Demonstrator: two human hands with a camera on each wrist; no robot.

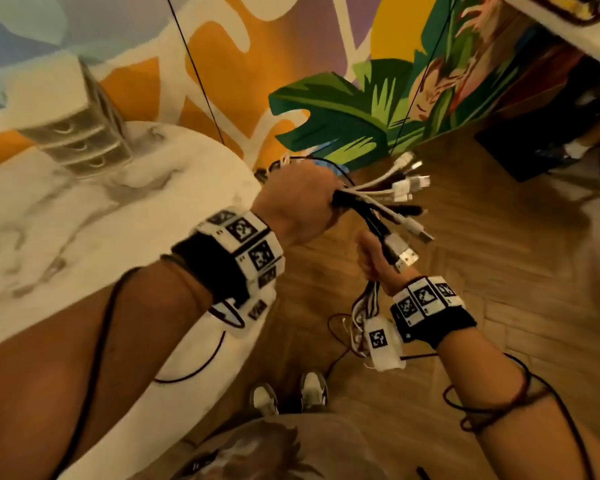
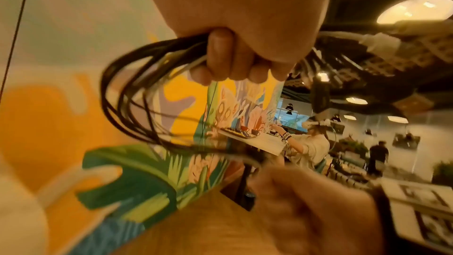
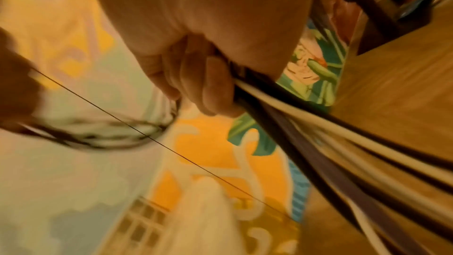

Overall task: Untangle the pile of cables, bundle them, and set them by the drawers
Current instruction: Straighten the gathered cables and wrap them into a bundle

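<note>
- The drawers [image 1: 80, 133], a small clear unit with three fronts showing, stand on the marbled white counter [image 1: 66, 216] near the painted wall; what they hold cannot be made out
- The cables [image 1: 378, 199], black and white together, are held in the air just beyond the counter's rounded edge, above the wooden floor [image 1: 499, 237], well apart from the drawers
- The left hand [image 1: 302, 199] is closed in a fist round the cables; plug ends fan out to the right of it, and in the left wrist view the strands curve out of the curled fingers [image 2: 220, 59] in a dark loop
- The right hand [image 1: 374, 258] sits lower and just right of the left, its fingers [image 3: 196, 79] wrapped tightly round the same cables; loose lengths hang below it toward the floor
- Both forearms reach forward from the body, each with a marker-covered wrist band; the person's shoes [image 1: 288, 396] show on the floor below
</note>
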